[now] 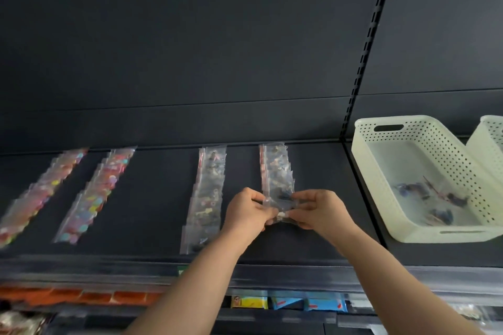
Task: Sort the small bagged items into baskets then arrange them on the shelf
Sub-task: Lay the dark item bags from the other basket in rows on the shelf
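The dark matte shelf carries four rows of small clear plastic bags. Each row is overlapped like shingles and runs from the near edge towards the far back panel.

The first row, at far left, and the second row, just to its right, hold round pieces in pink, yellow and blue. Both rows are blurred. The third row and the fourth row, nearer the middle, hold small dark and pale items of a type that cannot be told. The fourth row is the shorter and ends at the hands.

The left hand pinches the left edge of the held bag between curled fingers and thumb. The right hand pinches the right edge in the same way. The held bag is clear, crinkled film with dark and white contents. It sits at the near end of the fourth row; whether it touches the shelf cannot be told.

Right of a slotted upright, a cream basket stands on the next shelf section. It is rectangular plastic with rounded corners, perforated walls and a slot handle at each end. It contains a few loose bags with dark contents, lying on its floor towards the near right. A second basket of the same type stands just beside it, cut by the frame edge, its contents hidden.

On the level below, orange packs lie at left, and yellow and blue packs lie nearer the middle.
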Demonstrator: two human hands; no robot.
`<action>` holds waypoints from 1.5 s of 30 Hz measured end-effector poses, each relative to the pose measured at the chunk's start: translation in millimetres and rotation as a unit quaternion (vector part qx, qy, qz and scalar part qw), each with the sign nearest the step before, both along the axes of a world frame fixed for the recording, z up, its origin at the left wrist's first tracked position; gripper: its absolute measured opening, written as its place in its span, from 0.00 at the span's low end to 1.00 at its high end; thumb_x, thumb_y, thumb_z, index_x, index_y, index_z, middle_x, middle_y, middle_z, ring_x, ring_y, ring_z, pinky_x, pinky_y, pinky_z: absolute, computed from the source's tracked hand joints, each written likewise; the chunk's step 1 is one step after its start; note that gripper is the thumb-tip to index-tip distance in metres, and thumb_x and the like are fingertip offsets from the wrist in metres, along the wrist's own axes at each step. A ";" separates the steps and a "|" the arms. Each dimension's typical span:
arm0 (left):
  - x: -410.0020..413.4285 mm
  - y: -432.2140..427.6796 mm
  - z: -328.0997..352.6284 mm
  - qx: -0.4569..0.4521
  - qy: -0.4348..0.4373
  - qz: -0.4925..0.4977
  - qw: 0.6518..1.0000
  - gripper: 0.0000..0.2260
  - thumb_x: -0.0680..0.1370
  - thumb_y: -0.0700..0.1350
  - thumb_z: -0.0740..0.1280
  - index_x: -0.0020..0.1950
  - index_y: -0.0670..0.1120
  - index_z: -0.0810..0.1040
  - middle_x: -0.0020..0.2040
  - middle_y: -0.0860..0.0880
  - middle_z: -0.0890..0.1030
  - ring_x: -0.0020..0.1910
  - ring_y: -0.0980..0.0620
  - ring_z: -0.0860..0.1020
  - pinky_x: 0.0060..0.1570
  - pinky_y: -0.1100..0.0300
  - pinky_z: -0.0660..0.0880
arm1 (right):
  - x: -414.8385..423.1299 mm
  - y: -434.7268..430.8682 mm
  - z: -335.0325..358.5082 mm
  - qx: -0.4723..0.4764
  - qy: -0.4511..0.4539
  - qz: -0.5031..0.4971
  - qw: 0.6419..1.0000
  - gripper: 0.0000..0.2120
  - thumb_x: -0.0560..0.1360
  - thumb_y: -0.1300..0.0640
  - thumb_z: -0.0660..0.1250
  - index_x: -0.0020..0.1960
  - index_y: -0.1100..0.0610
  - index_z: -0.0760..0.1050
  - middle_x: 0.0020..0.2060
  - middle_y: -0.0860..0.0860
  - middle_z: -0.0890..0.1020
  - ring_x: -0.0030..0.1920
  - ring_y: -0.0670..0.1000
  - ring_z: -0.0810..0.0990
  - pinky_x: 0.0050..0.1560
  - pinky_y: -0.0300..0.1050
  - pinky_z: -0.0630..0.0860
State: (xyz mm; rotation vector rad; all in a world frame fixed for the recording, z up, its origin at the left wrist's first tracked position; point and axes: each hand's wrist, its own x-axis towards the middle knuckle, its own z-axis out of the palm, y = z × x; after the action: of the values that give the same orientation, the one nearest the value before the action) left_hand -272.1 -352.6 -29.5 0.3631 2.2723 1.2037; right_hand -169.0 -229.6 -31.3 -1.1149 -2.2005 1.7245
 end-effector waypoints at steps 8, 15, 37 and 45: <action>-15.1 12.2 -15.9 -0.035 0.112 0.014 0.993 0.13 0.76 0.44 0.71 0.58 0.48 0.74 0.45 0.52 0.83 0.44 0.53 0.81 0.45 0.55 0.79 | -16.1 -6.2 -3.5 0.123 0.024 -0.103 0.987 0.18 0.69 0.57 0.75 0.57 0.51 0.76 0.33 0.43 0.83 0.39 0.40 0.80 0.38 0.34 0.72; -19.3 18.1 -16.6 -0.106 0.160 -0.012 0.981 0.15 0.76 0.49 0.71 0.59 0.49 0.71 0.48 0.53 0.81 0.46 0.52 0.78 0.39 0.57 0.74 | -23.7 -5.3 -11.0 0.146 0.013 -0.141 0.979 0.17 0.70 0.55 0.75 0.56 0.51 0.75 0.34 0.43 0.82 0.39 0.39 0.78 0.37 0.32 0.68; 64.3 145.1 52.8 0.024 0.243 -0.238 0.940 0.04 0.76 0.45 0.69 0.48 0.55 0.79 0.42 0.59 0.81 0.45 0.57 0.79 0.49 0.55 0.79 | 110.4 121.5 54.4 0.492 -0.172 -0.116 0.845 0.10 0.79 0.55 0.60 0.56 0.47 0.77 0.52 0.45 0.81 0.55 0.49 0.75 0.43 0.46 0.75; 103.9 210.4 60.6 -0.041 0.392 -0.355 0.848 0.11 0.78 0.40 0.65 0.56 0.51 0.81 0.54 0.52 0.83 0.54 0.50 0.79 0.53 0.54 0.77 | 144.9 157.5 34.9 0.443 -0.135 -0.164 0.871 0.13 0.78 0.61 0.59 0.56 0.50 0.79 0.52 0.48 0.82 0.53 0.53 0.78 0.43 0.45 0.74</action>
State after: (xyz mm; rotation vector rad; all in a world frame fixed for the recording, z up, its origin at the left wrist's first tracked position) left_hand -168.2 -142.2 31.1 1.7458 2.3887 0.5918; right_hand -24.1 -72.1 3.7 -1.3575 -2.3191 0.3158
